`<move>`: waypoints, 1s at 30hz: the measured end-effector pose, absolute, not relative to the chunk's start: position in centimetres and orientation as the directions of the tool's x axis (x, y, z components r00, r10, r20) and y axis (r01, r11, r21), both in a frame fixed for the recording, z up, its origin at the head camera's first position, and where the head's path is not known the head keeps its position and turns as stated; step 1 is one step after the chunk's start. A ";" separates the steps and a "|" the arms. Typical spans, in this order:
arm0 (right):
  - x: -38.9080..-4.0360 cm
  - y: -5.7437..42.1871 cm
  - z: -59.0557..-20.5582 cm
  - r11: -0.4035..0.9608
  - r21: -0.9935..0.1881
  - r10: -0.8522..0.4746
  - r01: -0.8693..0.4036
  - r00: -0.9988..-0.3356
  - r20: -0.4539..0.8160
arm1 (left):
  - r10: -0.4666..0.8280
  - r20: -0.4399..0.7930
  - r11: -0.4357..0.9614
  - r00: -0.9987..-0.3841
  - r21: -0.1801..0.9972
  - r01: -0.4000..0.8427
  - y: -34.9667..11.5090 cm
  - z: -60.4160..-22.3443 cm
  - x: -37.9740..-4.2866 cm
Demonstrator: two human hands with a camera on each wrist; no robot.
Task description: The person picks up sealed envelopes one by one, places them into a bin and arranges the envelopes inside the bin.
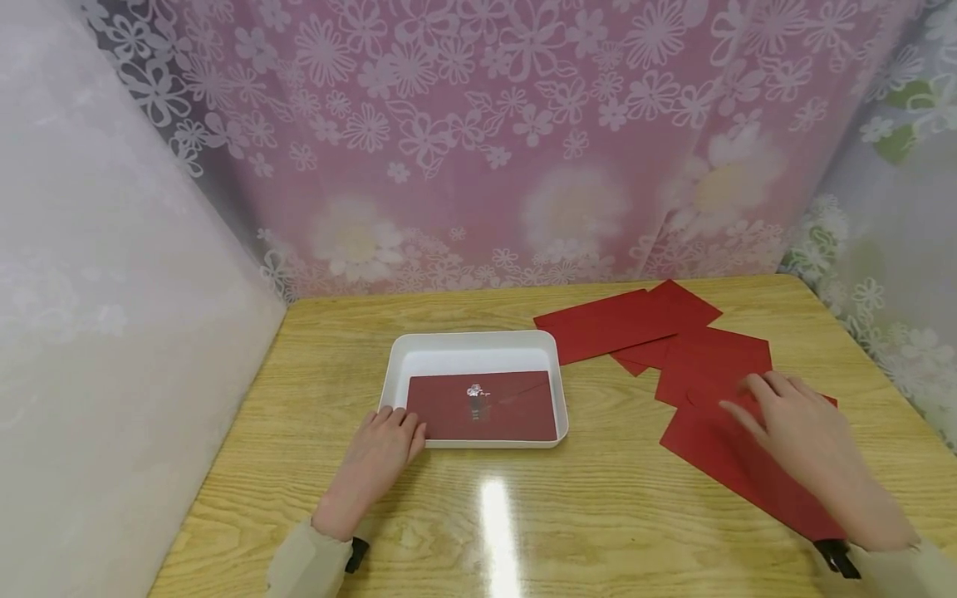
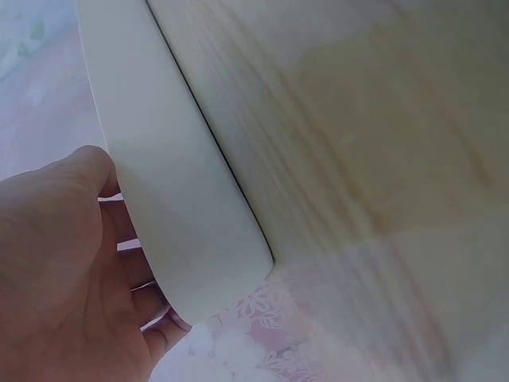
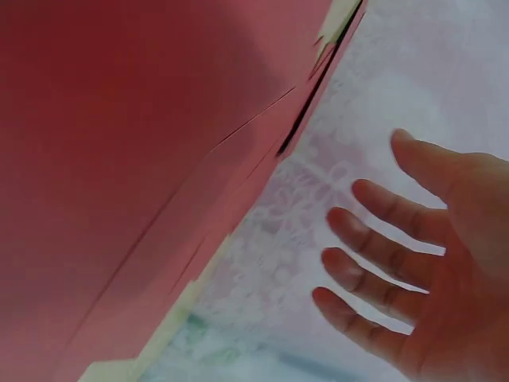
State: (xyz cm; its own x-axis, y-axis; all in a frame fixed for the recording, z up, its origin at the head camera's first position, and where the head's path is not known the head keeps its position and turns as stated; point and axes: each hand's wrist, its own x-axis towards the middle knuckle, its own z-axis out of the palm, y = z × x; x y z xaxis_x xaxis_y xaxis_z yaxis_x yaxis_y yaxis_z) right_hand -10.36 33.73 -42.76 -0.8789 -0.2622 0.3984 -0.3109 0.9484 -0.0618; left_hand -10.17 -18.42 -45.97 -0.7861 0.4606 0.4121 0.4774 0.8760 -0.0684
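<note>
A white rectangular tray (image 1: 478, 340) stands on the table with a dark red envelope (image 1: 449, 415) lying flat inside, a silver flower mark near its middle. My left hand (image 1: 386, 444) grips the tray's near-left corner, its fingers hooked over the rim; in the left wrist view, the left thumb (image 2: 89, 167) meets the rim's edge. To the right, my right hand (image 1: 807, 432) hovers over loose red envelopes (image 1: 736, 448), its fingers apart and gently bent. The right wrist view shows nothing in that hand (image 3: 421, 255), with a red envelope (image 3: 119, 159) beside it.
More red envelopes (image 1: 606, 324) overlap in a loose spread right of the tray, reaching toward the table's back. The wooden table (image 1: 583, 515) meets a pink floral curtain (image 1: 463, 208) behind, with pale coverings (image 1: 112, 291) at both sides.
</note>
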 end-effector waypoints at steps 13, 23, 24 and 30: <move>-9.2 37.4 -44.0 0.987 -0.042 -0.156 -0.158 -0.987 0.049 | 0.467 0.419 0.873 -0.779 -0.074 0.483 -18.4 -46.0 -10.2; -9.9 38.3 -44.6 0.986 -0.114 -0.135 -0.124 -0.986 -0.094 | 0.476 0.442 0.864 -0.760 -0.075 0.497 -18.5 -46.3 -10.4; -9.9 38.4 -44.7 0.984 -0.122 -0.141 -0.129 -0.985 -0.095 | 0.476 0.442 0.864 -0.761 -0.074 0.497 -18.5 -46.3 -10.4; -10.5 38.9 -45.0 0.976 -0.150 -0.172 -0.155 -0.979 -0.113 | 0.464 0.412 0.874 -0.784 -0.071 0.480 -18.4 -46.3 -10.3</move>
